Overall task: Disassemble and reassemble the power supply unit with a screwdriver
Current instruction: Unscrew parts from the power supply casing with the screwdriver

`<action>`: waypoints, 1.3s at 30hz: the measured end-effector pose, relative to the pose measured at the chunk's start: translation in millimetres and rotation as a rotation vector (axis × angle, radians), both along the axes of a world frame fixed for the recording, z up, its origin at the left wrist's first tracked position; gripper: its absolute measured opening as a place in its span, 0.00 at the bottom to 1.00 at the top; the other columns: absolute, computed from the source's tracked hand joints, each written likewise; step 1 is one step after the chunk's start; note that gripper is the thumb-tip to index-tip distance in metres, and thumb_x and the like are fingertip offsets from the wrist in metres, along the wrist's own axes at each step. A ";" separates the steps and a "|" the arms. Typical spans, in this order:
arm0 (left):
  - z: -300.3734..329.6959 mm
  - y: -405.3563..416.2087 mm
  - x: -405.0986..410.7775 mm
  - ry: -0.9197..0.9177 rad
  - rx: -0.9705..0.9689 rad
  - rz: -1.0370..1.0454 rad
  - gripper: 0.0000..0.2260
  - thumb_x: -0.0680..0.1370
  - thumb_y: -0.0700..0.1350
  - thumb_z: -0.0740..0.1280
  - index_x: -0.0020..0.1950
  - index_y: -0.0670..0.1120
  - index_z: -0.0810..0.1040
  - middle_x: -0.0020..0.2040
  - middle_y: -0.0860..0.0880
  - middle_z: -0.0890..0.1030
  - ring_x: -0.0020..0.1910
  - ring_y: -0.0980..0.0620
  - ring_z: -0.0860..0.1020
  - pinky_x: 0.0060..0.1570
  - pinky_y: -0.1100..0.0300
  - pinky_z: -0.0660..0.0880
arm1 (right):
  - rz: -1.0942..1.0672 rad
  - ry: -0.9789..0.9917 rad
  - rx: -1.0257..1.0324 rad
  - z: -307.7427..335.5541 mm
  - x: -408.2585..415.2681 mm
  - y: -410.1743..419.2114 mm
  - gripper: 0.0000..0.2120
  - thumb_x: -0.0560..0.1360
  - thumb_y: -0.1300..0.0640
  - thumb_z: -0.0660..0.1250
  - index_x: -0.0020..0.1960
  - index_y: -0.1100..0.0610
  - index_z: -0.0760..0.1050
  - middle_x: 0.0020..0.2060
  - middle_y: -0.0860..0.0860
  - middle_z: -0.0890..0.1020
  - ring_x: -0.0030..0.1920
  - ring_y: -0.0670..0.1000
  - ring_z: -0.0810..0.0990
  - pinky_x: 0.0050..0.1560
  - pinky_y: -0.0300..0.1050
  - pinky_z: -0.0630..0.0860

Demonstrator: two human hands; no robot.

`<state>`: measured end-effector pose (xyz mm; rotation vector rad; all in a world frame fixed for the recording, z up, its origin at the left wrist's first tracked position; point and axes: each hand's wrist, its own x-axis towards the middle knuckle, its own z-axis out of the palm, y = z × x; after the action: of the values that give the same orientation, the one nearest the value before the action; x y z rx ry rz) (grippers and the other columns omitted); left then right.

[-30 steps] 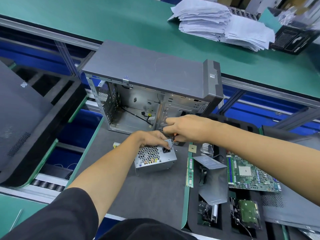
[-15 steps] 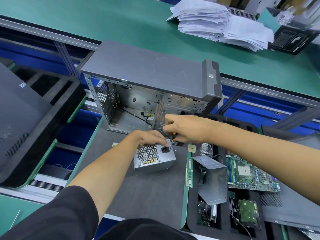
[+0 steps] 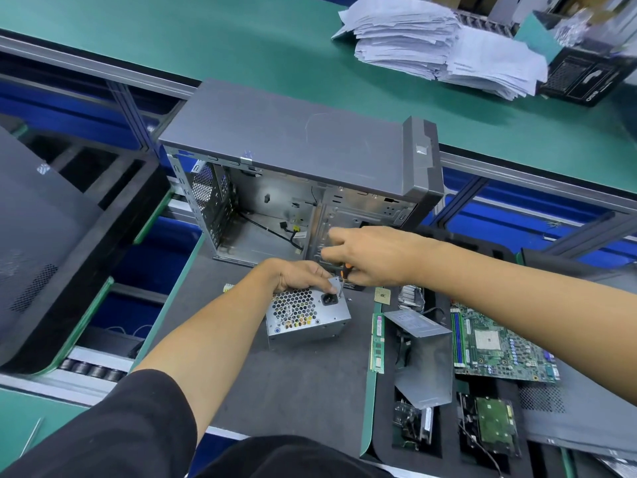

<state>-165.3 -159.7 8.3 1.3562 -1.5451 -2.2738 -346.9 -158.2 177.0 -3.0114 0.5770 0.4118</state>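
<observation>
Grey tabletop (image 3: 303,384) carried the power supply unit (image 3: 307,316) before the open case (image 3: 296,174). Left hand (image 3: 300,274) gripped its top edge; right hand (image 3: 374,255) grasped the screwdriver (image 3: 343,278), tip at a corner screw. Next likely needed steady turning.

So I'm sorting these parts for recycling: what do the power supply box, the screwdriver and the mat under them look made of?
The power supply box looks like bare sheet steel: dull silver, with a punched honeycomb grille. The screwdriver has a thin bright metal shaft and an orange and black handle, probably plastic, mostly hidden in the right hand. The mat is matte dark grey, likely rubber or foam; I can't tell which.
</observation>
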 end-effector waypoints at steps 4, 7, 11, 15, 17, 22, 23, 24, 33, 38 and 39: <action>-2.3 -0.2 -0.7 -0.026 -0.073 0.038 0.21 0.78 0.43 0.73 0.67 0.33 0.76 0.61 0.43 0.83 0.58 0.53 0.81 0.66 0.56 0.75 | 0.133 0.042 0.052 6.5 -0.1 2.7 0.18 0.73 0.66 0.65 0.54 0.48 0.64 0.45 0.49 0.65 0.36 0.52 0.68 0.31 0.47 0.63; -0.7 -0.4 -1.1 0.053 -0.018 0.049 0.14 0.78 0.41 0.74 0.61 0.38 0.78 0.53 0.46 0.86 0.50 0.54 0.84 0.53 0.61 0.80 | 0.127 0.019 0.016 8.4 -0.8 0.0 0.18 0.75 0.61 0.68 0.53 0.46 0.63 0.43 0.47 0.67 0.35 0.52 0.68 0.32 0.47 0.63; 1.0 0.5 -1.8 0.072 -0.032 0.098 0.09 0.77 0.38 0.74 0.50 0.45 0.75 0.48 0.47 0.83 0.48 0.52 0.83 0.50 0.61 0.78 | 0.058 0.049 -0.037 7.5 -0.3 0.4 0.05 0.78 0.52 0.61 0.48 0.49 0.64 0.39 0.44 0.64 0.31 0.49 0.64 0.30 0.45 0.57; 5.4 2.1 -0.2 0.072 0.011 0.097 0.07 0.78 0.37 0.73 0.54 0.42 0.78 0.46 0.51 0.85 0.46 0.58 0.84 0.47 0.67 0.78 | 0.049 0.030 0.108 9.2 3.9 0.0 0.07 0.74 0.55 0.57 0.52 0.49 0.66 0.46 0.49 0.66 0.34 0.45 0.64 0.30 0.41 0.59; 7.6 2.4 0.1 0.065 0.008 0.101 0.11 0.78 0.37 0.72 0.60 0.38 0.79 0.48 0.51 0.86 0.47 0.60 0.84 0.46 0.69 0.78 | 0.103 0.104 0.142 11.9 7.4 0.7 0.15 0.74 0.63 0.63 0.58 0.51 0.69 0.48 0.51 0.68 0.41 0.50 0.69 0.36 0.46 0.66; 11.1 4.0 -1.1 0.056 -0.013 0.088 0.12 0.79 0.35 0.70 0.62 0.33 0.75 0.50 0.43 0.82 0.48 0.52 0.82 0.54 0.61 0.77 | 0.000 0.026 0.123 12.4 8.0 4.8 0.04 0.76 0.57 0.60 0.50 0.51 0.67 0.43 0.49 0.70 0.37 0.52 0.70 0.36 0.46 0.63; 12.1 4.5 -1.3 0.067 -0.020 0.091 0.10 0.79 0.34 0.69 0.60 0.35 0.75 0.50 0.42 0.81 0.46 0.53 0.82 0.53 0.61 0.77 | -0.021 0.018 0.108 9.9 8.6 6.2 0.03 0.75 0.55 0.59 0.48 0.51 0.66 0.41 0.48 0.69 0.36 0.52 0.69 0.36 0.45 0.61; 12.0 4.7 -1.7 0.079 -0.025 0.100 0.11 0.79 0.33 0.69 0.60 0.37 0.74 0.51 0.42 0.81 0.47 0.52 0.81 0.53 0.61 0.77 | -0.041 0.022 0.075 7.5 9.9 7.7 0.03 0.76 0.54 0.58 0.48 0.51 0.66 0.40 0.47 0.70 0.35 0.52 0.69 0.35 0.45 0.61; 9.3 3.9 -1.3 0.065 -0.053 0.109 0.13 0.78 0.33 0.71 0.60 0.38 0.74 0.53 0.40 0.83 0.53 0.47 0.83 0.57 0.57 0.79 | -0.019 0.109 0.077 13.8 1.2 1.8 0.19 0.71 0.66 0.64 0.57 0.50 0.63 0.47 0.50 0.62 0.29 0.49 0.67 0.29 0.46 0.61; 2.8 2.2 -3.1 0.049 -0.096 0.094 0.25 0.78 0.33 0.71 0.72 0.30 0.67 0.68 0.33 0.76 0.63 0.45 0.77 0.70 0.53 0.71 | 0.241 0.164 -0.044 16.7 0.6 -6.2 0.15 0.76 0.65 0.65 0.59 0.52 0.70 0.47 0.49 0.65 0.33 0.52 0.68 0.32 0.49 0.64; 1.1 2.0 -2.8 0.053 -0.105 0.096 0.25 0.78 0.33 0.71 0.72 0.29 0.67 0.68 0.32 0.76 0.61 0.47 0.79 0.65 0.56 0.75 | 0.255 0.138 -0.035 16.0 0.4 -4.8 0.12 0.76 0.63 0.66 0.58 0.53 0.71 0.46 0.49 0.66 0.35 0.52 0.69 0.32 0.48 0.64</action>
<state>-168.1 -157.7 9.4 1.3035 -1.5248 -2.1239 -346.5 -163.0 193.0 -3.1173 0.2060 0.6328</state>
